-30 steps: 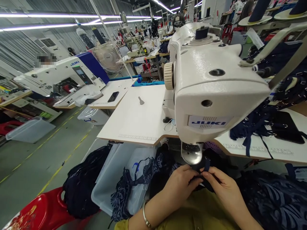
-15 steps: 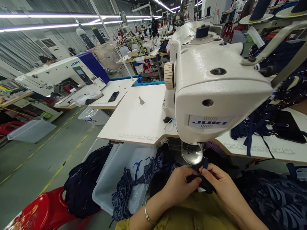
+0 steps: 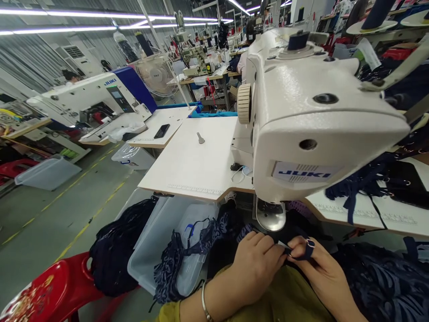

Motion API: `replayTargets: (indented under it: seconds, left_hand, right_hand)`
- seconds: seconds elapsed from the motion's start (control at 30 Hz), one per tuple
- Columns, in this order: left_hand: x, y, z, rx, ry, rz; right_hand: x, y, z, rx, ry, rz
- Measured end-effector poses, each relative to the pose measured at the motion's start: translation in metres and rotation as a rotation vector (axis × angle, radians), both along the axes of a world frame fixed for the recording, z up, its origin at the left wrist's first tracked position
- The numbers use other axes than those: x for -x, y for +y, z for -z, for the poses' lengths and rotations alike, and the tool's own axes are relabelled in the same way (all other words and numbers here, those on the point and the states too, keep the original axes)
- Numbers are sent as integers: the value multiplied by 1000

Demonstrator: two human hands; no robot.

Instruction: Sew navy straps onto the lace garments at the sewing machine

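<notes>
Head view. A clear plastic bin (image 3: 150, 250) below the table edge holds a tangle of navy lace pieces (image 3: 174, 264) that spills over its rim. A dark fabric bundle (image 3: 114, 243) lies just beside it, near a red plastic stool (image 3: 47, 295). The white JUKI sewing machine (image 3: 301, 129) on the white worktable (image 3: 197, 161) overhangs the hands. The left hand (image 3: 258, 264) and right hand (image 3: 318, 273) both pinch a narrow navy fabric strap (image 3: 305, 254) between thumb and fingers, just below the machine's metal foot plate (image 3: 270, 217). A heap of navy straps (image 3: 365, 179) lies on the table at right.
</notes>
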State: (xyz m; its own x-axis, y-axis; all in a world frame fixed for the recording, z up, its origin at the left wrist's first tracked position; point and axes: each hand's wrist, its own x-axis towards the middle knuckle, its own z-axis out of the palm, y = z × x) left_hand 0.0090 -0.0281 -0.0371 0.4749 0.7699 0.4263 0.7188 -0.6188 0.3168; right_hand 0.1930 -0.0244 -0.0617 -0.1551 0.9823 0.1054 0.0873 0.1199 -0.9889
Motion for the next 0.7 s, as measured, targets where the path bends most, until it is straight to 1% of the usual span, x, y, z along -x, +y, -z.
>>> replayTargets:
  seconds: [0.1,0.23,0.37,0.47,0.57,0.63,0.7]
  left_hand:
    - [-1,-2,-5,-43,52,-5]
    - [0,-3,-7,-60,94,-1]
    - [1,-4,-7,-47,96,9]
    - [2,-4,-7,-34,92,16]
    - [2,-3,-8,-1,71,25]
    - [3,-2,-10,38,44,28]
    - [5,1,-16,104,9,31]
  right_hand:
    - [1,-4,3,-70,44,36]
    - [1,-4,1,-146,16,35]
    - [-1,-3,0,-186,-10,0]
    - [-2,-4,2,-186,-10,-10]
    - [-3,-4,1,-128,-30,-12]
    - [-3,-3,-3,-9,-67,-20]
    - [-4,1,-12,149,-105,-40]
